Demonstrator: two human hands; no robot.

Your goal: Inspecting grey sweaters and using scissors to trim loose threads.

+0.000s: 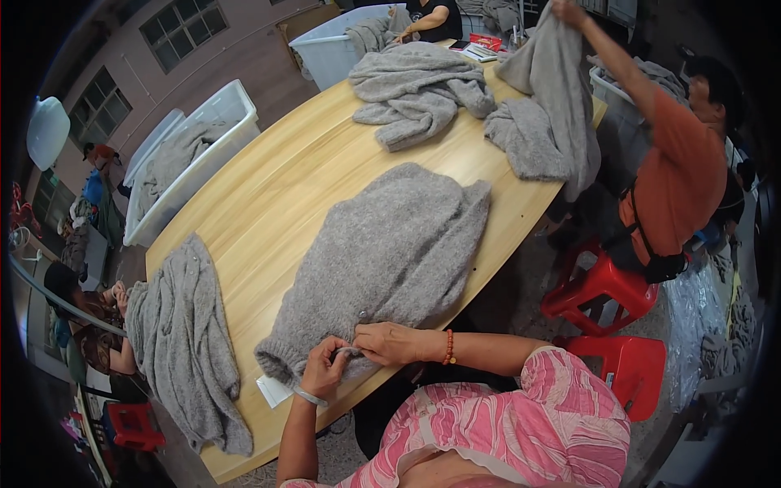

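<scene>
A grey knitted sweater (382, 244) lies spread over the near part of the table, its ribbed edge toward my left. At its near edge my left hand (325, 366) is closed, pinching the knit with thumb and fingers. Just to the right, my right hand (386, 343) is also closed on the same edge, its fingertips close to the left hand's. A small round button (364, 314) shows on the sweater just above my right hand. What lies between the fingertips is too small to make out. A white slip of paper (274, 390) pokes out beside my left wrist.
Other grey knits lie on the wooden table (268, 179): one garment (187, 342) at left, a pile (419, 89) at the far side. A person in orange (679, 179) lifts a garment (561, 89) at right. Bins (244, 106) and red stools (622, 366) surround the table.
</scene>
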